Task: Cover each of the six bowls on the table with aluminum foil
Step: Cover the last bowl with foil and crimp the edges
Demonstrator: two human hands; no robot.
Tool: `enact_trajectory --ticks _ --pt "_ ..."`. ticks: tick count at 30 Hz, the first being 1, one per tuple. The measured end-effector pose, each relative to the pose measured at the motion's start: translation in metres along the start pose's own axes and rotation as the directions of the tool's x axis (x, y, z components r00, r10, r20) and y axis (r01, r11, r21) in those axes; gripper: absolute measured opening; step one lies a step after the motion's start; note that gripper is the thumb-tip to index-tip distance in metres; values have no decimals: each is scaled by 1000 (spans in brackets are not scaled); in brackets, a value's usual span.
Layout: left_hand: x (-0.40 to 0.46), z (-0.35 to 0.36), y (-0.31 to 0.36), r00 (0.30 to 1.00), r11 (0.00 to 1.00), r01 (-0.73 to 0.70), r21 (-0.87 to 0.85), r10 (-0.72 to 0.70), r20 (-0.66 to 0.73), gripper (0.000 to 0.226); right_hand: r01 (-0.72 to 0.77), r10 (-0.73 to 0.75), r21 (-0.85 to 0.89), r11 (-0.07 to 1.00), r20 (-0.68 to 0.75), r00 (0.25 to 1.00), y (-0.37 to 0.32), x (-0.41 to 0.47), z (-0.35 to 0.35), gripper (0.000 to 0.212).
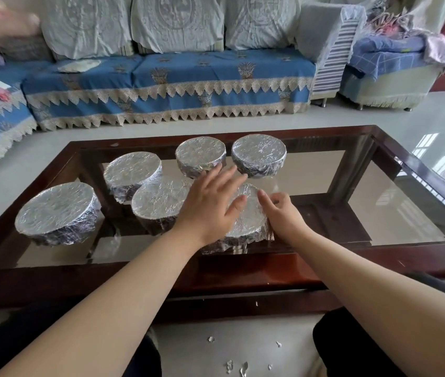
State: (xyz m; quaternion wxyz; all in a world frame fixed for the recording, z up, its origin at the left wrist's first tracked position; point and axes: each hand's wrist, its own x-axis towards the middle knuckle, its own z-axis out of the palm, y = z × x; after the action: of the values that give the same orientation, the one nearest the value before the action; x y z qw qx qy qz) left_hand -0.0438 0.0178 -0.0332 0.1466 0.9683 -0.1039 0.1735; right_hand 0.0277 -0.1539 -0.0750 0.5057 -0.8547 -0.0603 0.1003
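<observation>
Several bowls stand on the glass-topped table [379, 202], each wrapped in crinkled aluminum foil. The nearest foil-covered bowl [248, 221] sits in front of me. My left hand [210, 202] lies flat over its top with fingers straight and spread. My right hand [281, 210] touches the foil at the bowl's right rim, fingers bent against the edge. Other covered bowls stand at the near left [56, 210], the middle [158, 202], the back left [131, 170], the back centre [201, 155] and the back right [259, 153].
The table has a dark wooden frame [243, 270]. A sofa with a blue cover [167, 85] stands behind the table. Small foil scraps [232, 365] lie on the floor between my knees. The right half of the glass holds no bowls.
</observation>
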Motion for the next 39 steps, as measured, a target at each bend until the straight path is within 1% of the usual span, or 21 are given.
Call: enact_trajectory --ticks 1,2,3,4,6,9,11,13,14,16,17,20,24,27,29,32,36,39 --pt "6 5 3 987 997 31 70 -42 156 68 6 -7 -39 999 -23 1000 0 -1 0 52" --pt "11 9 5 952 991 62 116 -93 291 73 12 -13 -63 998 -26 1000 0 -3 0 56" --pt "16 13 4 912 986 82 145 -133 387 79 18 -19 -79 997 -21 1000 1 -4 0 56" --pt "20 16 4 881 983 86 165 -153 449 84 29 -30 -78 997 -15 999 1 -4 0 54" --pt "27 19 2 843 980 77 183 -162 513 93 45 -46 -53 998 -11 999 1 -5 -2 47" --pt "31 23 3 828 976 86 200 -182 531 100 30 -29 57 998 -22 999 4 -2 -4 35" --pt "29 24 6 828 973 95 208 -194 527 103 -46 46 228 972 5 999 10 -1 -6 36" --pt "27 25 8 829 971 119 208 -213 518 104 -172 140 440 881 105 985 12 -2 -10 35" --pt "26 26 9 827 969 134 208 -225 515 104 -218 158 523 824 157 975 13 -2 -13 30" --pt "25 27 12 824 965 156 213 -246 511 103 -274 154 621 735 240 958 16 -1 -17 23" --pt "25 27 13 823 963 162 216 -253 509 103 -276 135 638 718 262 956 17 0 -18 25" --pt "25 27 16 828 963 159 220 -251 501 105 -235 105 641 731 234 967 20 -1 -18 36" --pt "23 28 17 831 964 158 215 -247 498 103 -212 153 602 770 148 977 20 -2 -13 23" --pt "23 28 17 835 962 158 224 -251 490 101 -205 188 570 796 89 978 22 -1 -5 27" --pt "23 28 18 836 960 157 233 -255 486 101 -197 209 512 836 33 977 21 1 -1 30" --pt "22 27 20 836 957 162 242 -263 481 102 -190 213 372 908 -22 977 18 2 1 35" --pt "21 26 21 840 954 171 245 -271 469 103 -219 225 254 942 2 974 15 6 0 35" --pt "21 26 22 842 955 173 242 -271 467 102 -247 237 250 936 72 969 14 9 1 33"
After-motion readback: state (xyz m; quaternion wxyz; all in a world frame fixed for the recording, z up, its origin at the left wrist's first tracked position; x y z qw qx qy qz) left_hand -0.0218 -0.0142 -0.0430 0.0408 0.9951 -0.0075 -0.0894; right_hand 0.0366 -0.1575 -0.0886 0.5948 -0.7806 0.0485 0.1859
